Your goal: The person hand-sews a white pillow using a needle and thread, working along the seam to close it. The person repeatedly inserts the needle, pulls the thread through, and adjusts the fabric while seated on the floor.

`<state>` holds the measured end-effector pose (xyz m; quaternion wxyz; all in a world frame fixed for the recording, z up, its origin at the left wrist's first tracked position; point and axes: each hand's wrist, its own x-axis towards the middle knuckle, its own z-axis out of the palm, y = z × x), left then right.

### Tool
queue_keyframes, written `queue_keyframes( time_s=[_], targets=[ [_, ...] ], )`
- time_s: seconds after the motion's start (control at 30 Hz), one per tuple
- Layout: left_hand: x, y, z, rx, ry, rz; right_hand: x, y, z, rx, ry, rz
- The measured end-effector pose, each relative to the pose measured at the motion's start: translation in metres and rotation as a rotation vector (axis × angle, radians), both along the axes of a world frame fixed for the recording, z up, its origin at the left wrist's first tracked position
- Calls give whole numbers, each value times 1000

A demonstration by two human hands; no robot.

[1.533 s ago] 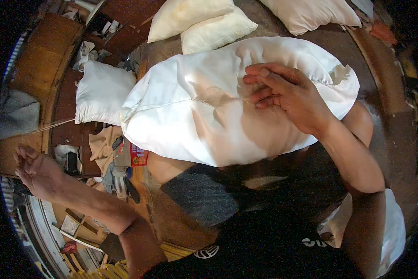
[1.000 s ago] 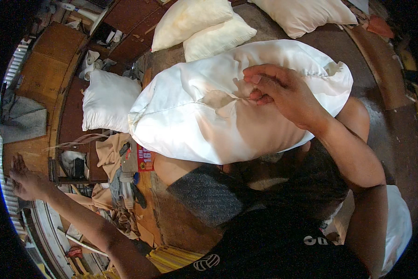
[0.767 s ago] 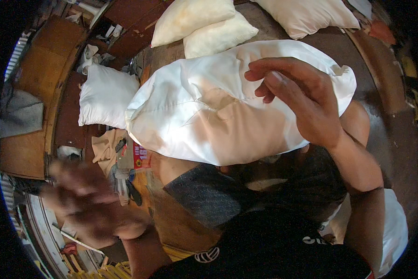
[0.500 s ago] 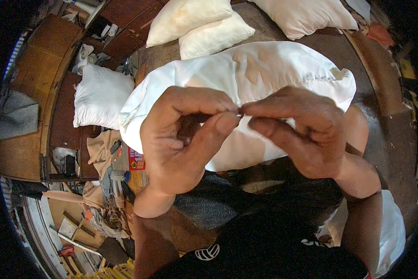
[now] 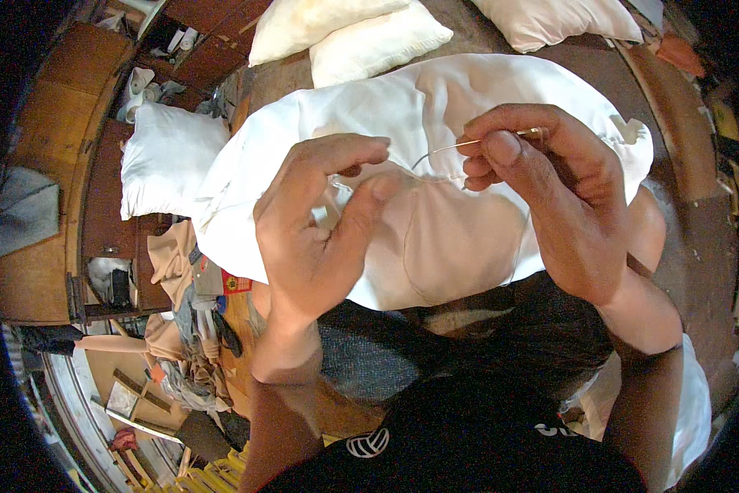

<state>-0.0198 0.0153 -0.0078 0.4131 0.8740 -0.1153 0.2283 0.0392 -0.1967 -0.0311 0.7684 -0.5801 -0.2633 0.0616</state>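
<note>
white pillow (image 5: 435, 222): large, lies across the person's lap, landmark for this entry.
right hand (image 5: 550, 189): over the pillow's right half, thumb and forefinger pinching a needle (image 5: 489, 141) near its eye end; the needle's thin shaft points left toward the seam.
left hand (image 5: 320, 230): over the pillow's left half, thumb and forefinger curled toward each other, tips close; whether they grip thread cannot be told.
small white pillow (image 5: 166, 160): left of the big pillow.
two cream pillows (image 5: 349, 33): beyond its far edge.
heap of cloth scraps (image 5: 190, 329): below its left corner.
</note>
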Motion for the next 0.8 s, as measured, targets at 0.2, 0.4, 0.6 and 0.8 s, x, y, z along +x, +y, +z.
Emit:
queue_keyframes(
  time_s=[0.2, 0.4, 0.6, 0.8],
  targets=[
    [3, 2, -9, 213, 150, 106, 4, 15, -26, -20, 138, -11],
    [6, 6, -21, 403, 49, 112, 3, 18, -27, -71, 141, -51],
    [4, 2, -17, 454, -7, 149, 3, 19, -33, -30, 147, -49],
    [1, 2, -12, 451, -18, 141, 0, 22, -33, -22, 178, -31]
  ],
)
